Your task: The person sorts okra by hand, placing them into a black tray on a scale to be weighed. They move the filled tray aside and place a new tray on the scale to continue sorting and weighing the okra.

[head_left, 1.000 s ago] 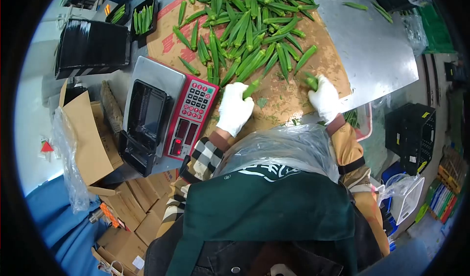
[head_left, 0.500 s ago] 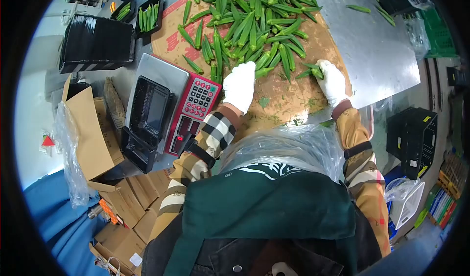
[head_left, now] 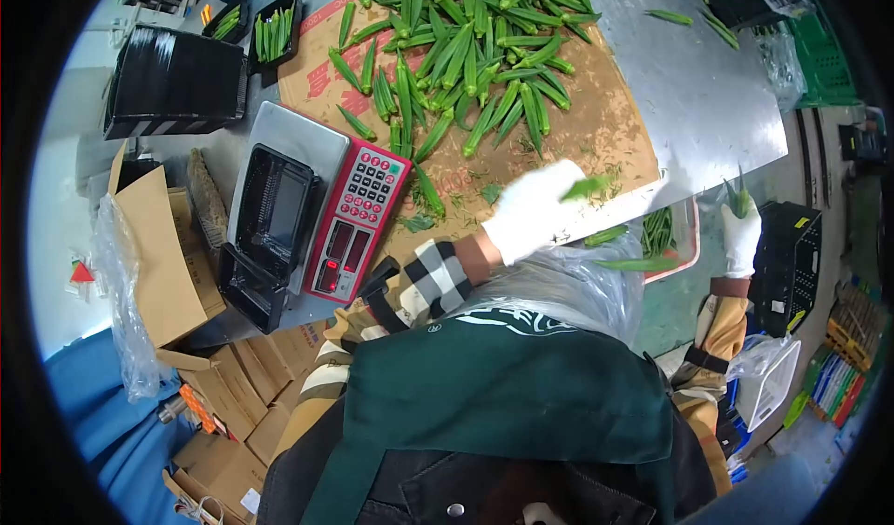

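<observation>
Smeared by motion, my white-gloved left hand [head_left: 533, 210] reaches across the front edge of the cardboard sheet. A green okra pod [head_left: 585, 188] shows at its fingertips, gripped there. Out to the right, beyond the table edge, my gloved right hand [head_left: 742, 238] is closed around another okra pod [head_left: 738, 201], which points upward. Between my hands, a blurred okra pod [head_left: 638, 264] hangs over a light-rimmed crate [head_left: 691, 236] holding more okra. A large okra pile [head_left: 466, 45] covers the far part of the cardboard sheet [head_left: 610, 115].
A red-framed scale [head_left: 349, 227] with black trays [head_left: 272, 208] on it stands left. Clear plastic [head_left: 577, 287] lies against my apron. Cardboard boxes [head_left: 163, 255] stand at lower left; a black crate [head_left: 787, 264] is on the right. The metal tabletop [head_left: 698, 106] extends right.
My left hand has moved from the pile's near edge right and toward me. My right hand has swung right, off the table, carrying okra. Another pod now appears over the crate.
</observation>
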Tool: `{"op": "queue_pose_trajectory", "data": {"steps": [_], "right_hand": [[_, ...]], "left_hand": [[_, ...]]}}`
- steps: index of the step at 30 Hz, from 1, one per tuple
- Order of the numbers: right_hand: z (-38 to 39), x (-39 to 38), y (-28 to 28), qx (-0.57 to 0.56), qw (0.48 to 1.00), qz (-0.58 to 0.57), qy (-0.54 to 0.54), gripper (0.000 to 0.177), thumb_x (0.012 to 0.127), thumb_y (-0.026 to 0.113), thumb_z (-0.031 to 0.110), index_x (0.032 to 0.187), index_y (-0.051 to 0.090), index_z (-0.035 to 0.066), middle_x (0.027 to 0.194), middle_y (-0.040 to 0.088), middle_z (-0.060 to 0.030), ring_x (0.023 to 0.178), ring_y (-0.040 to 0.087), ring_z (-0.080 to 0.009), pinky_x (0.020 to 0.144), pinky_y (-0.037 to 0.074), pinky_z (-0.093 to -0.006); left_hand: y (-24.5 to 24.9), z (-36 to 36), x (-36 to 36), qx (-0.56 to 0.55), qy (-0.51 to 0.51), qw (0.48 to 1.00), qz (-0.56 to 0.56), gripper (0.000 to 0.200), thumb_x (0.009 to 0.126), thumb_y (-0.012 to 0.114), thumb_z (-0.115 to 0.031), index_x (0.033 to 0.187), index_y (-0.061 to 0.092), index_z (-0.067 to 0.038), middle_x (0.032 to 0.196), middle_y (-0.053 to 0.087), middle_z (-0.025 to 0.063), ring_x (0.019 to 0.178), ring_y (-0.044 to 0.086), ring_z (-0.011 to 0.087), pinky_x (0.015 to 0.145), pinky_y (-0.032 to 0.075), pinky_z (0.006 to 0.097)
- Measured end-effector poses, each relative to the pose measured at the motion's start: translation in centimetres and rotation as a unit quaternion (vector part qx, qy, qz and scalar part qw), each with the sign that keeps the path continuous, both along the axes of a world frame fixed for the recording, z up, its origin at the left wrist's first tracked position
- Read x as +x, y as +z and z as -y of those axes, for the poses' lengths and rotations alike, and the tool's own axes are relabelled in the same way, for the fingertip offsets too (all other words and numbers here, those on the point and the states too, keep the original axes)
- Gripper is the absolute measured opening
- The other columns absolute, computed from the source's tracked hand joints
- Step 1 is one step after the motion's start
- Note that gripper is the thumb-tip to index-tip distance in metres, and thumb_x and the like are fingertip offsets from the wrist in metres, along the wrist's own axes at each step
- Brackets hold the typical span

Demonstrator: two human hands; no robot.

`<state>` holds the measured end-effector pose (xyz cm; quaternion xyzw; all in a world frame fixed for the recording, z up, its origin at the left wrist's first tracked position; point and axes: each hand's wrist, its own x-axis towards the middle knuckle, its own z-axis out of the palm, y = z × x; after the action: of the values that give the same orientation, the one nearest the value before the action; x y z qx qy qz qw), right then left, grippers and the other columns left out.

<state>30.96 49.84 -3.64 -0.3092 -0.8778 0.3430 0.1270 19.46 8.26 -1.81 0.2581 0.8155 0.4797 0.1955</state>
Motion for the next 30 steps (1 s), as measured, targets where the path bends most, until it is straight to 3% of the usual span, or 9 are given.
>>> {"op": "queue_pose_trajectory", "data": {"steps": [6,10,15,19,23,24,26,28,30], "right_hand": [[11.4,-6.4,0.0,-0.133,0.98,-0.034,0.141,0.037,0.086,0.069,0.006,0.123,0.066,-0.002,0.106,0.074,-0.0146,0.096,0.069,-0.0169,0.085,0.053,-0.0304],[21.7,-12.7,-1.9,-0.034,0.975,0.009,0.218,0.047,0.08,0.075,0.018,0.124,0.065,0.003,0.11,0.071,-0.0216,0.102,0.069,-0.0377,0.089,0.054,-0.0409],[29.1,-17.4,-7.1,0.127,0.95,-0.014,0.286,0.052,0.081,0.075,0.022,0.127,0.058,0.004,0.104,0.066,-0.0176,0.093,0.067,-0.0384,0.083,0.055,-0.0445],[29.5,-18.1,-6.7,0.151,0.945,0.02,0.29,0.054,0.079,0.076,0.022,0.127,0.057,0.004,0.103,0.067,-0.0182,0.09,0.068,-0.0395,0.081,0.055,-0.045],[26.9,-17.7,-5.3,-0.089,0.959,0.007,0.268,0.047,0.08,0.074,0.023,0.118,0.066,-0.004,0.098,0.072,-0.0227,0.098,0.07,-0.0376,0.086,0.055,-0.0438],[25.4,-17.1,-7.2,-0.227,0.936,-0.046,0.264,0.041,0.083,0.073,0.025,0.112,0.07,-0.003,0.095,0.074,-0.0183,0.097,0.072,-0.0271,0.079,0.056,-0.0374],[22.4,-15.9,-0.7,-0.419,0.872,0.144,0.207,0.038,0.087,0.072,0.025,0.115,0.069,-0.001,0.105,0.075,-0.0144,0.097,0.07,-0.0163,0.073,0.053,-0.0292],[20.4,-14.5,-0.7,-0.625,0.767,0.004,0.146,0.038,0.089,0.072,0.022,0.121,0.066,0.002,0.11,0.074,-0.0106,0.096,0.069,-0.0124,0.067,0.049,-0.0236],[19.8,-14.6,0.4,-0.642,0.757,-0.012,0.121,0.042,0.09,0.072,0.02,0.126,0.063,0.002,0.107,0.072,-0.0057,0.094,0.068,-0.0106,0.065,0.048,-0.023]], "left_hand": [[-5.7,5.1,-5.9,-0.134,0.256,0.933,-0.216,0.027,0.087,0.073,-0.02,0.106,0.061,-0.006,0.103,0.063,0.0149,0.096,0.063,0.036,0.081,0.051,0.0439],[-8.0,6.3,-6.1,-0.25,0.183,0.917,-0.25,0.028,0.083,0.076,-0.019,0.103,0.061,-0.007,0.103,0.062,0.0151,0.096,0.063,0.0374,0.081,0.051,0.0456],[-5.8,5.8,-3.7,-0.157,0.197,0.967,-0.04,0.035,0.083,0.072,-0.015,0.114,0.057,-0.006,0.104,0.064,0.0175,0.098,0.064,0.0363,0.085,0.051,0.0429],[-4.4,8.4,-3.6,-0.153,0.256,0.952,-0.073,0.043,0.082,0.07,-0.014,0.121,0.057,-0.002,0.105,0.064,0.0188,0.099,0.064,0.0351,0.088,0.051,0.0421],[-2.6,10.7,-7.3,-0.191,0.291,0.932,-0.1,0.025,0.081,0.069,-0.013,0.103,0.063,-0.002,0.098,0.062,0.0206,0.093,0.061,0.0376,0.083,0.049,0.0443],[-2.2,10.9,-8.1,-0.204,0.3,0.927,-0.096,0.027,0.08,0.07,-0.014,0.104,0.063,-0.003,0.099,0.061,0.0208,0.095,0.059,0.0396,0.083,0.048,0.0463],[-4.2,11.4,-9.0,-0.25,0.287,0.915,-0.132,0.029,0.081,0.072,-0.017,0.106,0.062,-0.005,0.099,0.062,0.0193,0.095,0.06,0.0395,0.083,0.05,0.0473],[-4.9,10.7,-9.1,-0.301,0.258,0.904,-0.16,0.03,0.081,0.073,-0.018,0.106,0.061,-0.006,0.099,0.063,0.0184,0.095,0.061,0.0389,0.082,0.051,0.0479],[-6.4,10.0,-8.8,-0.386,0.183,0.882,-0.202,0.032,0.082,0.074,-0.02,0.108,0.06,-0.008,0.099,0.064,0.0167,0.097,0.063,0.0376,0.081,0.052,0.0478]]}}
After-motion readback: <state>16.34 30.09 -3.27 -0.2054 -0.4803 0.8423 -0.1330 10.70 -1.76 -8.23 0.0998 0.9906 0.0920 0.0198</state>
